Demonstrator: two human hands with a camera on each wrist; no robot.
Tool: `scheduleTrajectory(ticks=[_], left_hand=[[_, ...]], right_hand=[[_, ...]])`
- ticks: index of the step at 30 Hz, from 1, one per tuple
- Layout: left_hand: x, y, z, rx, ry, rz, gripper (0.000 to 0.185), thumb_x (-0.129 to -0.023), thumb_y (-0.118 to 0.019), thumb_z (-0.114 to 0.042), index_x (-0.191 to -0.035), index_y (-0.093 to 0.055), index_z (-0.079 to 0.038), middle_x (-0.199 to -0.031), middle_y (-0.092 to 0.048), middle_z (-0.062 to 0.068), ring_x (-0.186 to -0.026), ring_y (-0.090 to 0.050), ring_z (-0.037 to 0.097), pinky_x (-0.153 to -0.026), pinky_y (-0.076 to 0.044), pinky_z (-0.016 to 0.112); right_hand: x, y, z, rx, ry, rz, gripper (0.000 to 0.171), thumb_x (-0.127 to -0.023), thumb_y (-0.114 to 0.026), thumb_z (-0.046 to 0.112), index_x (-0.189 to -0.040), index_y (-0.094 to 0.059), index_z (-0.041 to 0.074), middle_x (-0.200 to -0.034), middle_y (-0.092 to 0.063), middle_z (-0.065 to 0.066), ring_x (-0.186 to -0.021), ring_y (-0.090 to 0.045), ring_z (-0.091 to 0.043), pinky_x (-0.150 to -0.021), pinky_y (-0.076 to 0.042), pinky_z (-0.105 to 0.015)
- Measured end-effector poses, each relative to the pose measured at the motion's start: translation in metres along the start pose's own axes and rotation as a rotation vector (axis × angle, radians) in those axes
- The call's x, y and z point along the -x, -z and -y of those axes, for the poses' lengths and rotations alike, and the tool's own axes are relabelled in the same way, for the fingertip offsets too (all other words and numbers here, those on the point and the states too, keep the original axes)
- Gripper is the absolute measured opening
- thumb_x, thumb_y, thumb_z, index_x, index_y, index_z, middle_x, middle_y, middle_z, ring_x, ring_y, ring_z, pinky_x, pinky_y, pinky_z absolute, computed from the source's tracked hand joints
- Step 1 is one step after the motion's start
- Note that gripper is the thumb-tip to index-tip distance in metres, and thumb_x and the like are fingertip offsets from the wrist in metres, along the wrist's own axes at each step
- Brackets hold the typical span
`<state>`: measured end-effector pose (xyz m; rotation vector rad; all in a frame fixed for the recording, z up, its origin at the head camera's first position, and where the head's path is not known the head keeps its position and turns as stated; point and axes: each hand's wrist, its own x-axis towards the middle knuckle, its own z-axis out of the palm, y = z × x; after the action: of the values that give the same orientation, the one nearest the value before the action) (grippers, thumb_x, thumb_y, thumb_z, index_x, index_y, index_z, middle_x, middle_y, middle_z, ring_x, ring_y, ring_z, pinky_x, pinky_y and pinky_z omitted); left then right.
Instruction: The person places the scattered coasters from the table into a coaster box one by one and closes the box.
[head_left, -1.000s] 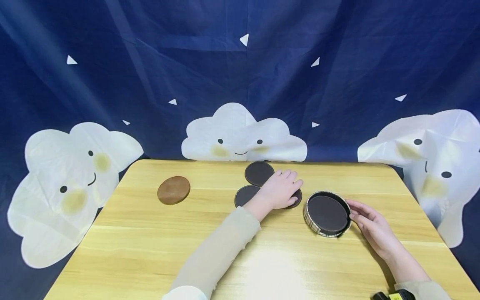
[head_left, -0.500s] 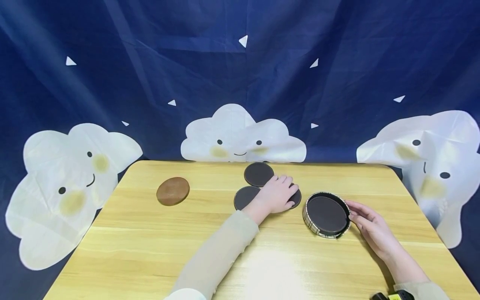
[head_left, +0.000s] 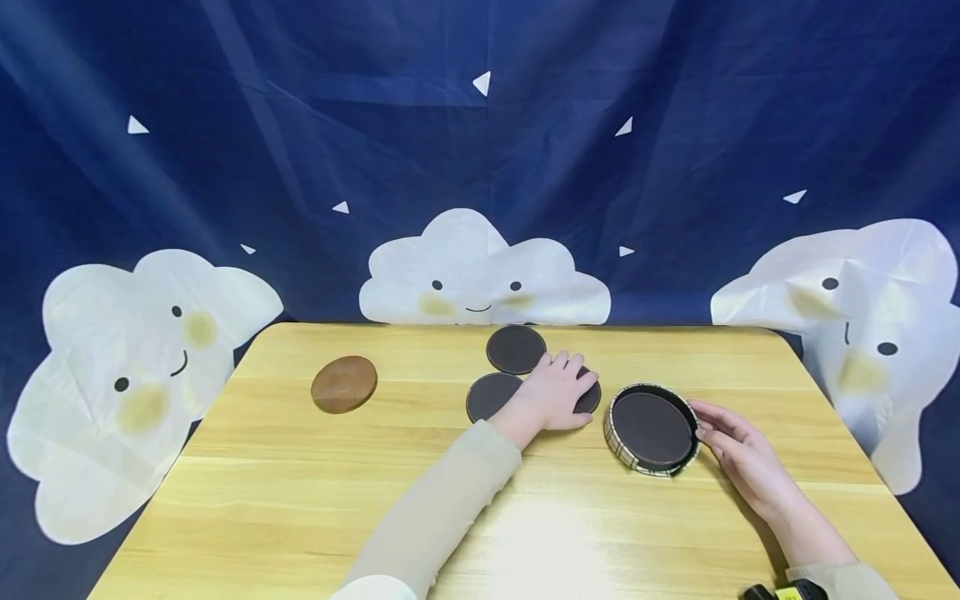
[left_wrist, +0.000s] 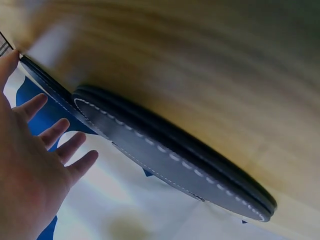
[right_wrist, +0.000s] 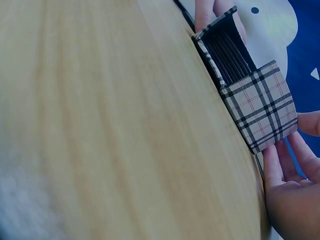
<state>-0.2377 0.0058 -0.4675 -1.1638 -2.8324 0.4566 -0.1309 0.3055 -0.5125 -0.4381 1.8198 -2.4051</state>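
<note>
My left hand (head_left: 564, 385) lies on a dark round coaster (head_left: 590, 398) near the table's middle, palm down and fingers over its far edge. In the left wrist view the fingers (left_wrist: 60, 131) are straight and spread beside a stitched dark coaster (left_wrist: 170, 160). Two more dark coasters (head_left: 515, 348) (head_left: 486, 397) lie to its left. A round plaid holder (head_left: 651, 427) with dark coasters inside stands to the right. My right hand (head_left: 716, 427) touches the holder's right wall with relaxed fingers. The right wrist view shows the plaid wall (right_wrist: 260, 105) against those fingers (right_wrist: 285, 165).
A brown wooden coaster (head_left: 344, 383) lies alone at the left of the wooden table (head_left: 300, 500). A blue cloth with white cloud faces (head_left: 480, 267) hangs behind the table. A black and yellow device (head_left: 787, 592) shows at my right wrist.
My left hand's fingers have drawn in a little over the dark coaster. The right hand and the plaid holder have stayed in place.
</note>
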Motion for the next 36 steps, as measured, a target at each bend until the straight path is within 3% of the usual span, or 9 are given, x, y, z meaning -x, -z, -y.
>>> scheduleTrajectory(ticks=[16,29,36], left_hand=[[-0.004,-0.0033,0.0012,0.094,0.003,0.051,0.071,-0.1,-0.053,-0.066,-0.16,-0.041,-0.03,-0.157,-0.045,0.006,-0.141,-0.048,0.023,-0.112,-0.047,0.043],[-0.0058,-0.0045,0.0012,0.134,0.019,0.127,0.076,-0.101,-0.051,-0.067,-0.167,-0.031,-0.035,-0.171,-0.034,0.007,-0.156,-0.037,0.028,-0.123,-0.038,0.045],[-0.0074,-0.0055,0.0007,0.154,0.029,0.142,0.076,-0.101,-0.051,-0.066,-0.168,-0.029,-0.035,-0.172,-0.033,0.007,-0.157,-0.036,0.029,-0.122,-0.038,0.048]], right_hand=[[0.0017,-0.002,0.0011,-0.004,-0.004,-0.005,0.052,-0.105,-0.039,-0.014,-0.136,-0.068,0.017,-0.133,-0.073,0.009,-0.12,-0.068,0.0,-0.1,-0.048,-0.01],[0.0014,-0.001,0.0005,-0.005,-0.007,-0.011,0.052,-0.105,-0.041,-0.014,-0.136,-0.068,0.016,-0.132,-0.073,0.009,-0.119,-0.069,-0.001,-0.1,-0.048,-0.011],[0.0006,-0.0026,0.0013,-0.003,-0.001,-0.015,0.052,-0.105,-0.041,-0.014,-0.135,-0.069,0.017,-0.131,-0.074,0.009,-0.118,-0.069,-0.001,-0.1,-0.048,-0.01]])
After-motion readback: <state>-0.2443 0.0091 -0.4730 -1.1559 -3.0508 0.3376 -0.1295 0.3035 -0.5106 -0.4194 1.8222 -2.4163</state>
